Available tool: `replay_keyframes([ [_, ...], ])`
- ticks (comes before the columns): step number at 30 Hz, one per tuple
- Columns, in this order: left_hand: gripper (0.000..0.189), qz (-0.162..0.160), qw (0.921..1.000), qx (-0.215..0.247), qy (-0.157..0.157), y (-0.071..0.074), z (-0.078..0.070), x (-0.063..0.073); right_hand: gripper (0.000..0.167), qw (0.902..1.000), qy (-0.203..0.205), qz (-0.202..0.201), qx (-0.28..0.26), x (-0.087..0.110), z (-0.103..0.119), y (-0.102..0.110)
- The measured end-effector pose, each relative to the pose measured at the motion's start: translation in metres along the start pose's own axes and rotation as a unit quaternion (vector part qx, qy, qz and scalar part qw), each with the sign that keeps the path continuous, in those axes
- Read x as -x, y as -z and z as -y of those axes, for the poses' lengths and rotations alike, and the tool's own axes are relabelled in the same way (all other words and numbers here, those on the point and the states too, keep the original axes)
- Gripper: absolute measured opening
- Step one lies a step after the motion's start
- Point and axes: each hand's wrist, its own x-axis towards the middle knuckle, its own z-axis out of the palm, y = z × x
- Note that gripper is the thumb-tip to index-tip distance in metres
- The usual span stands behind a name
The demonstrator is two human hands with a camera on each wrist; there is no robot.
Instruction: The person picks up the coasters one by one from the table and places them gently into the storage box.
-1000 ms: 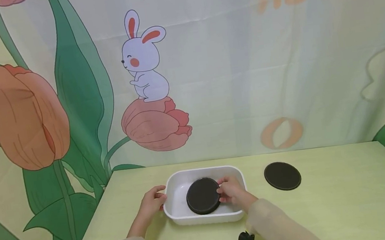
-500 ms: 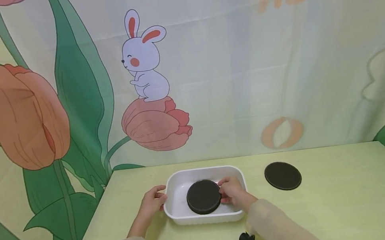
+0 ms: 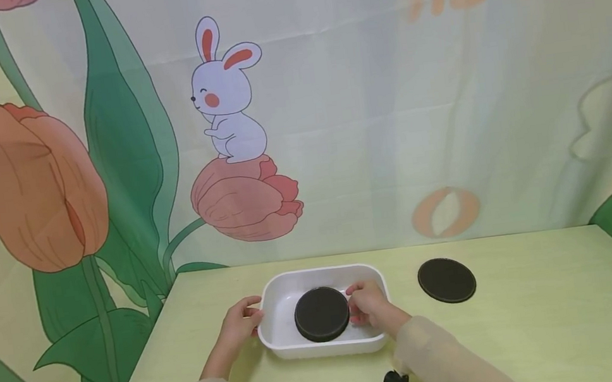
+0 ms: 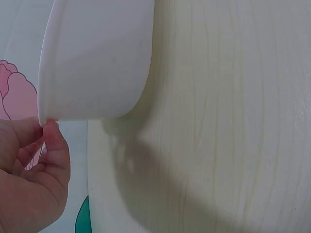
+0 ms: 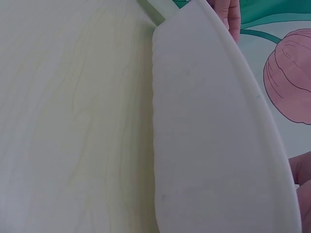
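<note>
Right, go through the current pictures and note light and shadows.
Head view: brightest of the three, soft shadow on the table near the left hand; left wrist view: dimmer, broad soft-edged shadow below the white tray; right wrist view: also dim, narrow shading along the white tray's base.

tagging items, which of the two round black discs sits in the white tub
The thicker round black disc, beside the right hand; the thinner round black disc lies outside the white rectangular tub, on the pale yellow table.
</note>
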Motion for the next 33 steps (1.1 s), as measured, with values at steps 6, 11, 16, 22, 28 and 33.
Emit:
replay_keyframes([
  [6, 0.033, 0.002, 1.0000, -0.002, 0.002, -0.001, 0.001, 0.000, 0.038, 0.9999, -0.006, 0.010, 0.003, 0.003, 0.006, 0.003],
  [11, 0.033, 0.002, 1.0000, -0.002, 0.000, -0.001, 0.002, 0.000, 0.033, 0.9996, 0.001, 0.023, 0.015, 0.009, 0.019, 0.009],
  [16, 0.034, 0.002, 1.0000, -0.005, 0.007, -0.001, 0.002, -0.001, 0.029, 0.9990, 0.011, 0.030, 0.032, 0.015, 0.033, 0.020],
  [22, 0.034, 0.003, 0.9999, -0.009, 0.007, -0.001, 0.002, -0.002, 0.029, 0.9971, 0.021, 0.041, 0.061, 0.016, 0.044, 0.038],
  [28, 0.033, 0.001, 1.0000, -0.003, 0.000, 0.000, 0.001, -0.001, 0.032, 0.9952, 0.028, 0.047, 0.081, 0.013, 0.050, 0.063],
  [33, 0.033, 0.004, 1.0000, -0.004, 0.002, -0.001, 0.001, -0.001, 0.034, 0.9928, 0.033, 0.051, 0.103, 0.007, 0.051, 0.088],
])
